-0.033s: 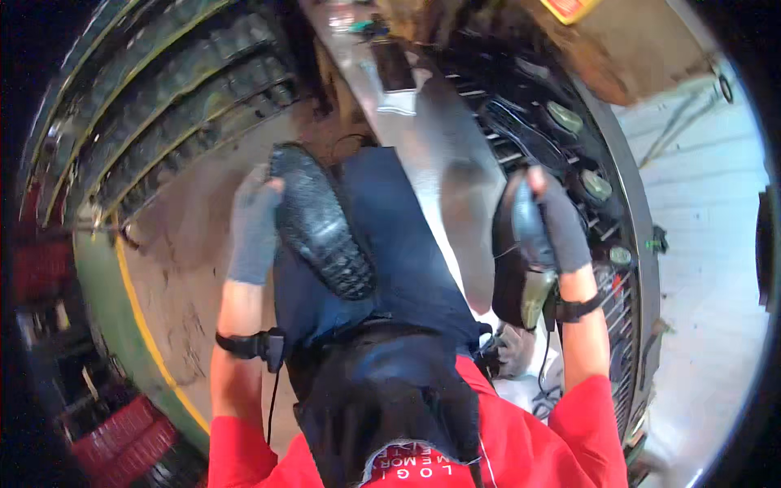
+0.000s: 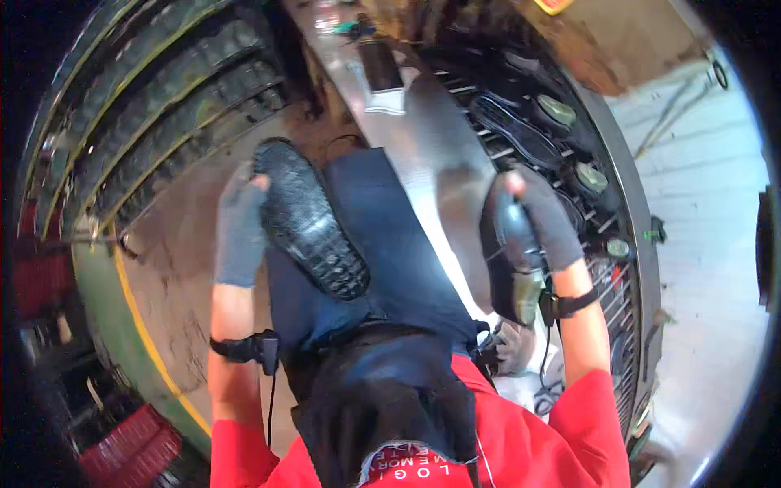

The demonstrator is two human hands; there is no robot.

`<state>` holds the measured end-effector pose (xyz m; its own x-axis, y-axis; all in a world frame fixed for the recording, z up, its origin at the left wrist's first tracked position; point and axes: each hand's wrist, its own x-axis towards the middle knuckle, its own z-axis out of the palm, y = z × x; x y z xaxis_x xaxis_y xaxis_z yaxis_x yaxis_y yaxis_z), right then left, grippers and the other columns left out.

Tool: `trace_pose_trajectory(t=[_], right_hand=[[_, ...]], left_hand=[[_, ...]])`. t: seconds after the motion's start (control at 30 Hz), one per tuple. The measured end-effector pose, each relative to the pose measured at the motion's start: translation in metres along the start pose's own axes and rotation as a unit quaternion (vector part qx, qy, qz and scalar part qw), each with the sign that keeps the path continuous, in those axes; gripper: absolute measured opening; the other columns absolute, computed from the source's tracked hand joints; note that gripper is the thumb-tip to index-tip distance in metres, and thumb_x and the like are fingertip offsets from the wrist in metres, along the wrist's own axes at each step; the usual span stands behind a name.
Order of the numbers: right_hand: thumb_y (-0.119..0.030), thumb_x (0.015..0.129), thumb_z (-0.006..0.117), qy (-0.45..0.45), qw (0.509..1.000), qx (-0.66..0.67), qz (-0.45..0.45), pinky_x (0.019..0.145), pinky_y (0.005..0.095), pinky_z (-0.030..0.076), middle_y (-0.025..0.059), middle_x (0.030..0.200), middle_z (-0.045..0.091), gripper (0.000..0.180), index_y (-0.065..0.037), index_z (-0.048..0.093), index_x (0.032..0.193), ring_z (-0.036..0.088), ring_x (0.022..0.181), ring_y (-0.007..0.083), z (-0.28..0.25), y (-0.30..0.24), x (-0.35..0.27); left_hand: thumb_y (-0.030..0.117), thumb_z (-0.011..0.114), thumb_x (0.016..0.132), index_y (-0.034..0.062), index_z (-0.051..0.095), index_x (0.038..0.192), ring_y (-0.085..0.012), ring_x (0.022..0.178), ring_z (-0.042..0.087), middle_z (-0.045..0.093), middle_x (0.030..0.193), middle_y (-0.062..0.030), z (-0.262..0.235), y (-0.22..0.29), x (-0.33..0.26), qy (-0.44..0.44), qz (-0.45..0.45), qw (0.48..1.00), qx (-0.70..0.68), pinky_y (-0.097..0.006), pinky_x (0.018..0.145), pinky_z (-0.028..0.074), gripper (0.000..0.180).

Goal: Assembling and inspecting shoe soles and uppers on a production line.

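My left hand, in a grey fingerless glove, grips a black shoe sole by its outer edge. The lugged tread faces up, tilted over my dark-clad thigh; whether an upper is joined beneath cannot be seen. My right hand, gloved alike, closes around a black shoe upper stretched on a greenish last. Its glossy toe points away from me, above the edge of a shiny metal bench. The fingers under both pieces are hidden.
A dark slatted rack at my right carries more lasted shoes and a dark sole. A metal bench runs away ahead. Shelves packed with shoes stand at left, with red crates nearer me.
Both hands, the sole and the lasted upper appear slightly farther left. The bench and rack shift the same way, so the view itself has turned a little. Both grips stay the same.
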<state>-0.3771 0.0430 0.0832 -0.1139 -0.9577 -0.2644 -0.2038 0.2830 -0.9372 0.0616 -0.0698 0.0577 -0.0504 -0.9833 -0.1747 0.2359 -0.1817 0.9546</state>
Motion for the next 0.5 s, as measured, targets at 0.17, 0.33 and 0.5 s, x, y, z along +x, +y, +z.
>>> trace_pose_trajectory(t=[0.17,0.33,0.5], right_hand=[[-0.048,0.091,0.071,0.074,0.905,-0.38,-0.174,0.103,0.0487,0.048,0.0214,0.127,0.062,0.059,-0.008,0.066,0.133,0.059,0.121,0.0409,0.016,0.058,0.029],[-0.045,0.089,0.076,0.112,0.897,-0.396,-0.16,0.111,0.0475,0.044,0.0205,0.141,0.057,0.067,-0.014,0.058,0.145,0.055,0.132,0.0393,-0.03,0.079,-0.013],[-0.045,0.085,0.082,0.198,0.922,-0.327,0.053,0.115,0.0449,0.04,0.0235,0.146,0.057,0.078,-0.003,0.056,0.145,0.053,0.138,0.0387,-0.098,0.117,-0.13]], left_hand=[[0.012,0.058,0.1,-0.0053,0.059,0.136,-0.0156,0.107,0.067,0.069,0.124,-0.0086,0.073,0.043,0.038,-0.12,0.029,0.991,0.055,-0.031,0.093,0.054,0.04],[0.019,0.062,0.103,-0.0065,0.051,0.145,-0.0194,0.112,0.065,0.066,0.131,-0.0118,0.164,-0.007,0.076,-0.243,0.077,0.958,0.134,-0.033,0.098,0.052,0.049],[0.029,0.059,0.107,0.0005,0.048,0.151,-0.0201,0.111,0.066,0.065,0.13,-0.0141,0.138,-0.065,0.069,-0.189,0.076,0.957,0.205,-0.032,0.093,0.054,0.054]])
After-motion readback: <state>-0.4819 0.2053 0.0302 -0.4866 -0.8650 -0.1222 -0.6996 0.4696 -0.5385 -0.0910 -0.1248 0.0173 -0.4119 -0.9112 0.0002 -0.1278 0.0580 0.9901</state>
